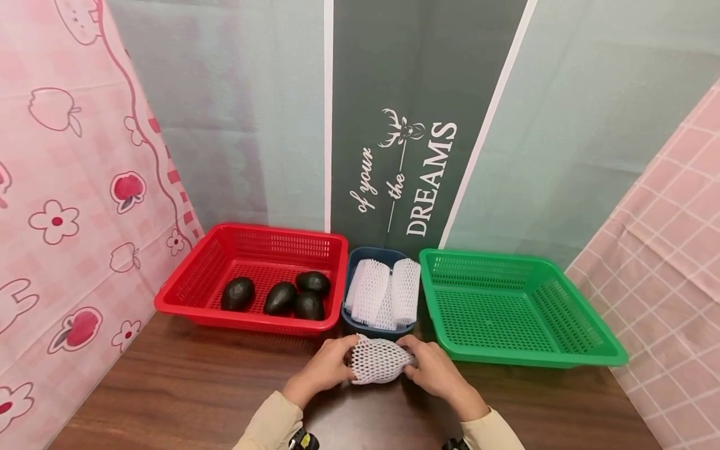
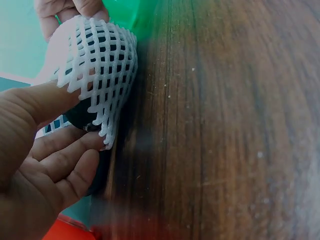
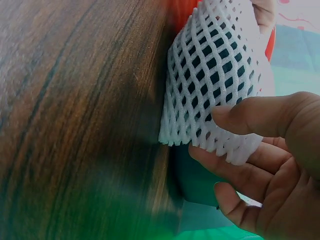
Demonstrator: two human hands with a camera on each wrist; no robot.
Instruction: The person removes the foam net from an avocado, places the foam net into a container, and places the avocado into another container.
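A dark avocado (image 2: pixel 80 116) sits inside a white foam net sleeve (image 1: pixel 380 360), just above the table in front of the blue bin. My left hand (image 1: pixel 328 367) holds the sleeve's left end between thumb and fingers; the avocado's end shows in that opening in the left wrist view. At the other end, my right hand (image 1: pixel 433 370) pinches the sleeve's edge, thumb outside it and fingers at the rim, as the right wrist view shows. The mesh partly hides the avocado. Several more avocados (image 1: pixel 238 294) lie in the red basket (image 1: pixel 253 320) at the left.
The blue bin (image 1: pixel 378 334) behind my hands holds several white foam net sleeves (image 1: pixel 371 290). To the right stands a green basket (image 1: pixel 529 359). All rest on a brown wooden table (image 1: pixel 169 381), with printed cloths hanging behind and on both sides.
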